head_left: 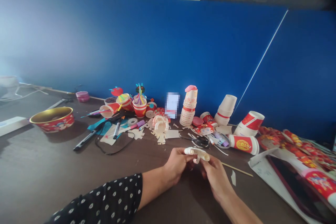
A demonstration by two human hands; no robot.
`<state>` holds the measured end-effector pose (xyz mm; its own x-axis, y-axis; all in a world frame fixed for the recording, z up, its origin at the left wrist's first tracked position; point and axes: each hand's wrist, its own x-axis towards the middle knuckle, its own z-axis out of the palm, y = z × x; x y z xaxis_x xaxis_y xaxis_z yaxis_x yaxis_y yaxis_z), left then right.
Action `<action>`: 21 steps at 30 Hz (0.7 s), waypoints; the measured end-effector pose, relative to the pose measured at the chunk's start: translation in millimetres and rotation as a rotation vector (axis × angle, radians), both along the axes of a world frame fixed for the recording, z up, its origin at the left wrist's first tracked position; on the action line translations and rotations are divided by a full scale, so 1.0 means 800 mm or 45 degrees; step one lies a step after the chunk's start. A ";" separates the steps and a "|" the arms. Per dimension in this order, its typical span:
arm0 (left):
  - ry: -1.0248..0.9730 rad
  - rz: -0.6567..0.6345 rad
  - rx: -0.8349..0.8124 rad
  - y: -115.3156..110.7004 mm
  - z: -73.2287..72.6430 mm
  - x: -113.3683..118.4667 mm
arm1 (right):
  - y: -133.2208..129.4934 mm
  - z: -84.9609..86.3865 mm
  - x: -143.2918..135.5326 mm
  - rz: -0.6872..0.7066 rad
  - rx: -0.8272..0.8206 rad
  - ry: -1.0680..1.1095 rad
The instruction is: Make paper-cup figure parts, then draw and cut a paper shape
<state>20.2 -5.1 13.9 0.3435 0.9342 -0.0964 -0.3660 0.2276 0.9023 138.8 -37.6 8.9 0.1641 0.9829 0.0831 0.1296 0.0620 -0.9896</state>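
Between my two hands is a curled piece of white paper (197, 153) with rolled ends, perhaps cut from a paper cup. My left hand (176, 165) pinches it at one end, and my right hand (214, 173) grips the other end from below. Both hands' fingertips are partly hidden behind the paper. Just right of my right hand lie a thin wooden stick (237, 169) and a small white paper scrap (233, 178) on the dark table (110, 182). Beyond my hands sits a cut, fringed paper cup (160, 126) among loose paper strips.
A stack of paper cups (188, 110) stands at the back, with red-and-white cups (244, 144) to its right. On the left are a red and gold bowl (54, 120), a pen (85, 140) and decorated cups (140, 107). A dark phone-like slab (291, 178) lies at right.
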 end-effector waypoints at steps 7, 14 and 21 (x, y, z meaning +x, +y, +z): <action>-0.049 -0.006 -0.065 0.001 0.002 0.000 | -0.002 0.001 0.000 0.030 0.058 -0.072; 0.020 -0.026 -0.028 0.002 0.003 -0.001 | -0.001 0.002 0.000 0.092 0.072 -0.062; 0.063 -0.026 -0.011 -0.001 0.008 -0.001 | -0.001 0.003 -0.001 0.084 0.048 0.038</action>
